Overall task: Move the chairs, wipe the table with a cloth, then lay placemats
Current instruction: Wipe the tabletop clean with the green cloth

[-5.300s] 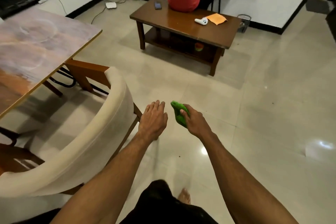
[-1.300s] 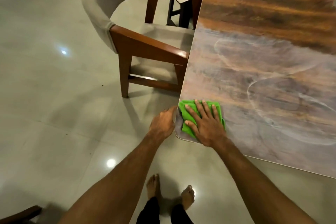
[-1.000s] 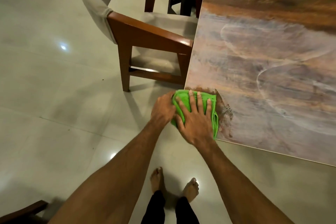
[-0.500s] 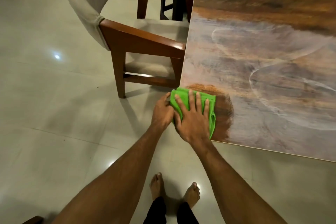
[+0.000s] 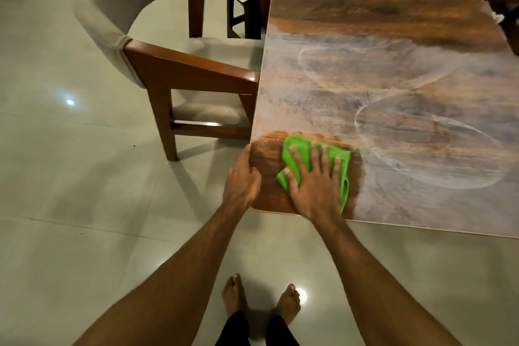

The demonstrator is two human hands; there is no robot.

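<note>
Head view: looks down on one corner of a wood-grain surface, two bare arms and a tiled floor.
Cloth: a green cloth lies flat on the surface near the closest corner, on a darker brown patch; the rest of the top carries a pale film with curved streaks.
Right hand: the right hand lies palm down on the cloth, its fingers straight and spread, pressing it down.
Left hand: the left hand holds the corner edge just beside the cloth, thumb on top, the other fingers curled over the side.
Chair: a wooden chair with pale padding stands at the left side; whether its arm touches the edge cannot be told.
Feet: bare feet stand on the floor below the corner.
</note>
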